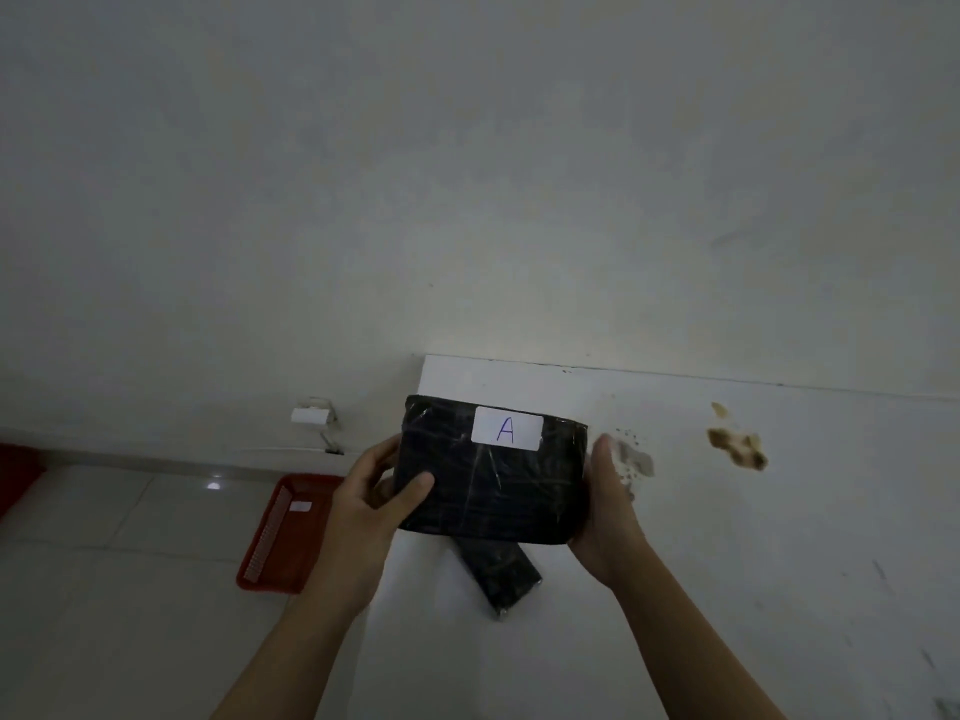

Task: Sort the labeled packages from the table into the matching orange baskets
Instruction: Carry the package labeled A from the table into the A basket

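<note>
A black wrapped package (pixel 488 480) with a white label reading "A" is held up over the left part of the white table (pixel 727 537). My left hand (pixel 374 506) grips its left edge, thumb on the front. My right hand (pixel 608 506) presses against its right edge. Under it, a second black package (pixel 501 574) lies on the table, half hidden, its label out of sight. An orange basket (pixel 283 537) with a small white tag sits on the floor left of the table.
Another orange-red basket (pixel 15 475) shows partly at the far left edge. A white wall socket with a cable (pixel 311 415) sits low on the wall. Brown stains (pixel 737 444) mark the table top. Pale floor tiles (pixel 130 589) lie left of the table.
</note>
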